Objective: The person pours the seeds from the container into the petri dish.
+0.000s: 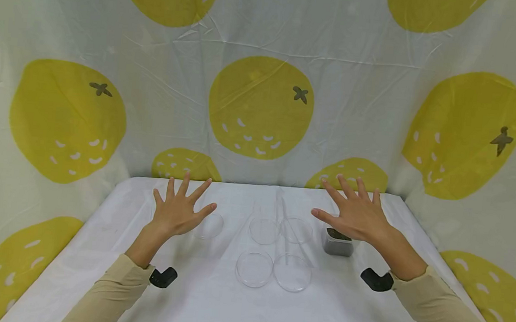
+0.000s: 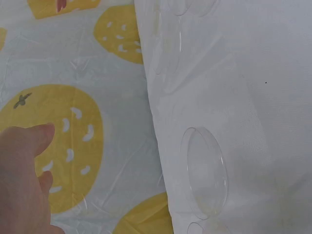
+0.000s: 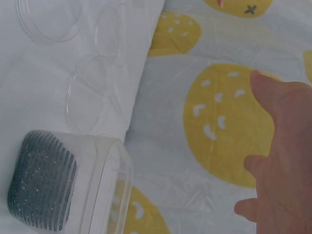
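Clear tub (image 1: pixel 338 247) set apart from right hand (image 1: pixel 358 216)

Two clear dishes (image 1: pixel 254 269) are set foremost on the white table (image 1: pixel 208 305). Farther back, the dark-filled tub is seen just below the right hand (the nearer one), its long axis indiscernible. Both hands are held empty, fingers spread wide; beside the left hand (image 1: pixel 177 214), a lone dish (image 1: pixel 213 227) is glimpsed.

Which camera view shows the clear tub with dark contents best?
The right wrist view: the clear tub looms large, its dark contents plain, though cropped below. The head view shows it much smaller; the left wrist view, not at all.
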`<act>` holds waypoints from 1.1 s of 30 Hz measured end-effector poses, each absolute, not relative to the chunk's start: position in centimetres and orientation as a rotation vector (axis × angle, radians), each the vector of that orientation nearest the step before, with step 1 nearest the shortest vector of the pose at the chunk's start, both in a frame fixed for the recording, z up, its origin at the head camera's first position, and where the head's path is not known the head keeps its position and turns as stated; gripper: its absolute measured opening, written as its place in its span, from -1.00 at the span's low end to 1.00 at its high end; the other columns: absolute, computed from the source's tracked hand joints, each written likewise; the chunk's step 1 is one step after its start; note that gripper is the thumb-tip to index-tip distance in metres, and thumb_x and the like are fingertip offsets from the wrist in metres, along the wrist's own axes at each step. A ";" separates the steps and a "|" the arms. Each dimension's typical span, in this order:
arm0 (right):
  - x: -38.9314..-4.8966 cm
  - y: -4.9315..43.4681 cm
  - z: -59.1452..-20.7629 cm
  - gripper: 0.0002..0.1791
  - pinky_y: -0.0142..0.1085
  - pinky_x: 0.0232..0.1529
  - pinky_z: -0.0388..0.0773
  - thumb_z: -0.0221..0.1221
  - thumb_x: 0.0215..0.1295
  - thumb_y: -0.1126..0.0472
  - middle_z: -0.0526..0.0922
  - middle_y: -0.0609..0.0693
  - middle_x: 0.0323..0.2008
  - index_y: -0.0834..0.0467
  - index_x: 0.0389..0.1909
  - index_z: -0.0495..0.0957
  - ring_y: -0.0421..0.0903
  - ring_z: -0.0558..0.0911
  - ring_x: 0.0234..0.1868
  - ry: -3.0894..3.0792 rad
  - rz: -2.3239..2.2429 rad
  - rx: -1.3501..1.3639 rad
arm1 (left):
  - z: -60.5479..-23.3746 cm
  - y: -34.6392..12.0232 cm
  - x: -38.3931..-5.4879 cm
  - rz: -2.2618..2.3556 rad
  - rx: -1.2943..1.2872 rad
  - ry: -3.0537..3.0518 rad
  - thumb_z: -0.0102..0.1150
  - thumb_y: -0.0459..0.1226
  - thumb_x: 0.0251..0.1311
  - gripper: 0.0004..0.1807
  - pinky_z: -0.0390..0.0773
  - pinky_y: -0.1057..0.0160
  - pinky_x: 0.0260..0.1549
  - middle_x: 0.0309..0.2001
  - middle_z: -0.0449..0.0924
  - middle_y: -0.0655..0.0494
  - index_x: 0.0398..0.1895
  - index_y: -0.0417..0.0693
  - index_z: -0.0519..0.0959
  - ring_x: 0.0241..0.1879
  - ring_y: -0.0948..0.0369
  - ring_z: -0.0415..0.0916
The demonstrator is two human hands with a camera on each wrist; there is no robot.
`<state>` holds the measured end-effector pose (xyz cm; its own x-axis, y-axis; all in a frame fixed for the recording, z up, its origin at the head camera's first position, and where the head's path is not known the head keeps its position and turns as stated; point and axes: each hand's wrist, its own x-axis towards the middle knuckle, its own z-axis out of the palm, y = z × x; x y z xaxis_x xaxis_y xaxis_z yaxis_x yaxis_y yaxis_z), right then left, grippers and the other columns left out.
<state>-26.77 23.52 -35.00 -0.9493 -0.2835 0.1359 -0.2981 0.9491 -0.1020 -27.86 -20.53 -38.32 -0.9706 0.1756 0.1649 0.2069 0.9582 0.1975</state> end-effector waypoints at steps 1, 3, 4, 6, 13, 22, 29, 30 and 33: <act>-26.7 23.5 -35.0 0.07 0.59 0.29 -0.35 -0.19 0.33 -0.64 -0.10 0.27 0.63 -0.11 0.69 -0.03 0.51 -0.26 0.55 -2.985 0.186 0.446 | -38.3 -20.5 -27.9 -0.321 -0.291 -2.964 -0.29 0.49 0.35 -0.10 -0.46 -0.65 0.22 0.66 -0.38 -0.18 0.68 0.41 0.03 0.54 -0.40 -0.48; -26.7 23.6 -35.1 0.06 0.59 0.29 -0.35 -0.19 0.33 -0.64 -0.10 0.27 0.63 -0.11 0.69 -0.03 0.51 -0.25 0.55 -2.986 0.185 0.444 | -38.4 -20.5 -27.9 -0.319 -0.293 -2.965 -0.30 0.49 0.35 -0.10 -0.46 -0.65 0.22 0.66 -0.38 -0.18 0.68 0.41 0.03 0.54 -0.40 -0.49; -26.7 23.6 -35.1 0.06 0.59 0.29 -0.35 -0.19 0.33 -0.64 -0.10 0.27 0.63 -0.11 0.69 -0.03 0.51 -0.24 0.55 -2.987 0.187 0.444 | -38.4 -20.5 -27.9 -0.318 -0.294 -2.964 -0.30 0.49 0.35 -0.10 -0.46 -0.65 0.22 0.66 -0.38 -0.18 0.68 0.41 0.03 0.54 -0.40 -0.48; -26.7 23.6 -35.1 0.06 0.58 0.30 -0.35 -0.19 0.33 -0.64 -0.10 0.27 0.63 -0.11 0.69 -0.04 0.51 -0.24 0.54 -2.988 0.188 0.443 | -38.3 -20.5 -27.9 -0.316 -0.296 -2.961 -0.30 0.50 0.35 -0.10 -0.46 -0.64 0.23 0.66 -0.37 -0.19 0.68 0.42 0.02 0.54 -0.40 -0.49; -26.8 23.6 -35.0 0.07 0.59 0.29 -0.34 -0.19 0.33 -0.64 -0.09 0.27 0.63 -0.11 0.69 -0.02 0.51 -0.22 0.54 -2.984 0.197 0.443 | -38.2 -20.5 -28.0 -0.315 -0.296 -2.955 -0.32 0.51 0.34 -0.10 -0.47 -0.63 0.24 0.66 -0.38 -0.19 0.68 0.46 0.00 0.54 -0.41 -0.49; -27.1 23.7 -34.8 0.06 0.57 0.31 -0.35 -0.20 0.32 -0.65 -0.07 0.27 0.62 -0.14 0.69 -0.03 0.52 -0.20 0.54 -2.976 0.181 0.446 | -37.8 -20.7 -28.1 -0.309 -0.295 -2.946 -0.32 0.51 0.34 -0.09 -0.46 -0.62 0.25 0.66 -0.36 -0.20 0.68 0.47 -0.03 0.53 -0.46 -0.43; -27.1 24.1 -34.6 0.07 0.58 0.30 -0.24 -0.15 0.27 -0.67 -0.01 0.27 0.61 -0.19 0.68 -0.02 0.54 -0.13 0.53 -2.950 0.186 0.440 | -37.7 -21.5 -28.1 -0.310 -0.293 -2.942 -0.31 0.50 0.35 -0.09 -0.44 -0.62 0.26 0.66 -0.31 -0.20 0.69 0.42 0.00 0.54 -0.42 -0.40; -27.1 24.2 -34.6 0.07 0.58 0.29 -0.24 -0.14 0.27 -0.67 -0.01 0.27 0.61 -0.20 0.68 -0.02 0.54 -0.12 0.52 -2.948 0.192 0.438 | -37.7 -21.7 -28.1 -0.314 -0.291 -2.945 -0.30 0.49 0.35 -0.09 -0.44 -0.62 0.26 0.66 -0.31 -0.20 0.69 0.41 0.00 0.55 -0.41 -0.41; -27.2 24.6 -34.6 0.07 0.59 0.28 -0.25 -0.12 0.28 -0.66 -0.03 0.27 0.62 -0.21 0.68 -0.03 0.55 -0.13 0.52 -2.952 0.202 0.433 | -37.6 -22.2 -28.0 -0.313 -0.279 -2.956 -0.30 0.49 0.36 -0.08 -0.44 -0.62 0.25 0.66 -0.30 -0.22 0.69 0.41 -0.02 0.55 -0.38 -0.42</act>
